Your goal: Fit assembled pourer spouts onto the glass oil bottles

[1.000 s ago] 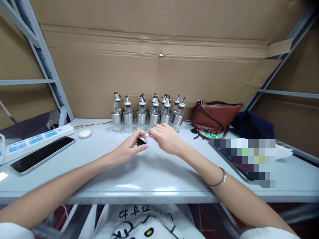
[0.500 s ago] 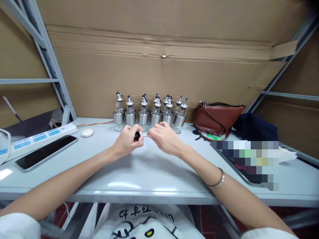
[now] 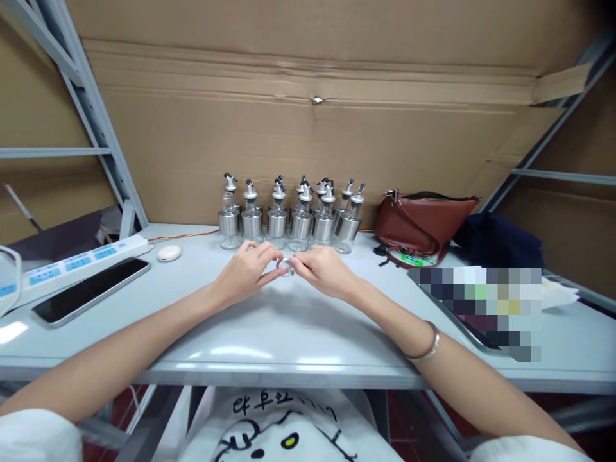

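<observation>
My left hand (image 3: 248,273) and my right hand (image 3: 323,271) meet over the middle of the grey table (image 3: 289,333), fingertips pinched together on a small silvery spout cap (image 3: 285,265). Both hands are closed around it and it is mostly hidden by the fingers. Just behind my hands stand several glass oil bottles (image 3: 291,221) with steel bands and spout tops, in a row against the cardboard wall.
A phone (image 3: 91,289), a white power strip (image 3: 77,260) and a small white puck (image 3: 169,252) lie at the left. A brown leather bag (image 3: 423,221), dark cloth (image 3: 498,240) and a blurred-out flat item (image 3: 481,308) sit at the right. Metal shelf posts flank the table.
My hands have drawn closer together and dropped slightly toward the table. The small part's dark underside showed in my left hand before; now only a silvery bit shows between the fingertips.
</observation>
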The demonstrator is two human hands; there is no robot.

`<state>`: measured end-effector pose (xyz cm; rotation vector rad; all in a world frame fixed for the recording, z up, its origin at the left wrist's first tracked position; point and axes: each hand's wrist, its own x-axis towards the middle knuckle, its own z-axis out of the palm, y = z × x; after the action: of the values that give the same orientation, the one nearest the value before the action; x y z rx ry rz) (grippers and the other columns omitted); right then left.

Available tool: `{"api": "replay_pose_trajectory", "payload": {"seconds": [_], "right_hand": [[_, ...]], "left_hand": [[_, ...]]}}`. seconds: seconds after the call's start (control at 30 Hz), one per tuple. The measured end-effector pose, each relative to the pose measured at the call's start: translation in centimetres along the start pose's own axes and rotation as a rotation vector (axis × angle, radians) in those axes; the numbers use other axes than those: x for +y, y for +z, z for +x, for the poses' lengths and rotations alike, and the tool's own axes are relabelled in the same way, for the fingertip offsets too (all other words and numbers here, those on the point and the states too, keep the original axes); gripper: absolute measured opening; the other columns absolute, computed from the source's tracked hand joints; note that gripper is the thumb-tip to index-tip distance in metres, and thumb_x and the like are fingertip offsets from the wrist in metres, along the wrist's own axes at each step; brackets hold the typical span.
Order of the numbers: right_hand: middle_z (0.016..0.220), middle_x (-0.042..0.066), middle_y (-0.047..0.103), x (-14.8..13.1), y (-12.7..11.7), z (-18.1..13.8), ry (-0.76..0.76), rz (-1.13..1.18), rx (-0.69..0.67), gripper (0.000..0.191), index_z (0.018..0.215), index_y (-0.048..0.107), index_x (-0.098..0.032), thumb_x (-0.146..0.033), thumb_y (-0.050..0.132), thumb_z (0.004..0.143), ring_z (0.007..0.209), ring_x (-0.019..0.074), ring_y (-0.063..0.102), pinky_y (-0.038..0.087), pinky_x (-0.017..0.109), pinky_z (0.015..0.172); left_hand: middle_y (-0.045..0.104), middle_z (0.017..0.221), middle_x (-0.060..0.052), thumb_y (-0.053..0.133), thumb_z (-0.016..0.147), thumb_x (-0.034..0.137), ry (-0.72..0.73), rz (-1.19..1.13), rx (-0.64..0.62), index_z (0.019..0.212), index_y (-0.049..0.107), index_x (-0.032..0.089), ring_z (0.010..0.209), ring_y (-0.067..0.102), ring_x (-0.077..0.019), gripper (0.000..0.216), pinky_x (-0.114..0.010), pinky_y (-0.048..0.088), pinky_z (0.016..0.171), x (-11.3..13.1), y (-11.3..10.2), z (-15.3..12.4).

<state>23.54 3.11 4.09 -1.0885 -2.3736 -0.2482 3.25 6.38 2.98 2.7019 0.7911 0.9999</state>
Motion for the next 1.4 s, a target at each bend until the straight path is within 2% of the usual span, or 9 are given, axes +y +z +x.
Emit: {"api": "replay_pose_trajectory", "payload": {"seconds": [0.33,0.43,0.6,0.77,0.87,0.97,1.03,1.17,1.4], "right_hand": [[0.061,0.0,0.06,-1.1,0.2,-0.1,0.064,0.234,-0.023,0.038,0.074,0.061,-0.017,-0.03,0.033,0.098,0.053,0.0097,0.05,0.031,0.021,0.055],[0.056,-0.002,0.054,-1.2,0.3,-0.1,0.115,0.272,0.045,0.035,0.068,0.055,-0.017,-0.029,0.037,0.095,0.049,0.0088,0.047,0.029,0.02,0.052],[0.05,-0.004,0.041,-1.6,0.4,0.0,0.11,0.282,0.185,0.037,0.058,0.038,-0.02,-0.03,0.034,0.093,0.045,0.0078,0.038,0.026,0.021,0.048],[0.049,-0.003,0.044,-1.9,0.5,-0.1,0.066,0.262,0.209,0.038,0.057,0.034,-0.02,-0.031,0.033,0.093,0.044,0.0078,0.038,0.026,0.021,0.048],[0.049,-0.002,0.052,-2.1,0.5,-0.2,0.078,0.329,0.171,0.04,0.057,0.039,-0.02,-0.031,0.031,0.095,0.044,0.0081,0.045,0.031,0.02,0.05],[0.039,-0.005,0.048,-2.5,0.2,-0.2,0.096,0.409,0.136,0.04,0.058,0.037,-0.021,-0.028,0.028,0.096,0.041,0.0081,0.045,0.034,0.019,0.051],[0.035,-0.006,0.044,-2.8,0.2,-0.2,0.093,0.431,0.147,0.04,0.058,0.036,-0.021,-0.029,0.028,0.097,0.039,0.0083,0.045,0.034,0.019,0.049],[0.049,-0.002,0.058,-3.1,0.3,-0.2,0.036,0.44,0.235,0.044,0.06,0.045,-0.02,-0.033,0.028,0.098,0.045,0.0085,0.053,0.035,0.019,0.048],[0.051,0.0,0.06,-3.4,0.4,-0.4,-0.093,0.328,0.339,0.048,0.059,0.044,-0.02,-0.036,0.025,0.1,0.043,0.008,0.05,0.034,0.02,0.047]], "left_hand": [[0.062,0.082,-0.003,0.06,0.084,0.037,-0.061,-0.299,-0.115,0.088,0.062,0.02,0.075,0.055,-0.018,0.018,-0.027,0.041,0.07,1.8,0.4,-0.4],[0.06,0.086,-0.003,0.063,0.081,0.033,-0.041,-0.26,-0.047,0.093,0.06,0.019,0.078,0.054,-0.0178,0.019,-0.027,0.042,0.072,1.8,0.7,-0.5],[0.059,0.091,-0.006,0.044,0.084,0.017,0.011,-0.157,-0.016,0.105,0.057,0.017,0.08,0.053,-0.0173,0.025,-0.028,0.042,0.076,2.0,0.5,-0.6],[0.06,0.074,-0.003,0.039,0.091,0.035,-0.04,-0.078,-0.134,0.086,0.054,0.017,0.068,0.055,-0.017,0.024,-0.029,0.043,0.07,2.6,0.2,-0.6],[0.064,0.081,-0.003,0.03,0.095,0.042,-0.114,-0.363,-0.234,0.088,0.05,0.017,0.064,0.06,-0.0144,0.032,-0.028,0.046,0.068,3.4,0.2,-0.6],[0.068,0.094,-0.006,0.03,0.097,0.043,-0.234,-0.785,-0.307,0.095,0.044,0.018,0.059,0.066,-0.0131,0.029,-0.03,0.049,0.072,4.1,0.1,-0.7],[0.071,0.091,-0.005,0.034,0.097,0.042,-0.308,-1.015,-0.35,0.094,0.041,0.018,0.056,0.068,-0.0147,0.025,-0.033,0.048,0.076,4.2,0.0,-0.7],[0.075,0.082,-0.007,0.041,0.094,0.045,-0.383,-1.418,-0.549,0.085,0.039,0.019,0.056,0.071,-0.0223,0.028,-0.034,0.046,0.072,3.6,-0.2,-0.6],[0.076,0.081,-0.008,0.051,0.087,0.046,-0.462,-1.694,-0.766,0.075,0.048,0.015,0.065,0.073,-0.026,0.033,-0.031,0.044,0.07,2.6,0.1,-0.5]]}}
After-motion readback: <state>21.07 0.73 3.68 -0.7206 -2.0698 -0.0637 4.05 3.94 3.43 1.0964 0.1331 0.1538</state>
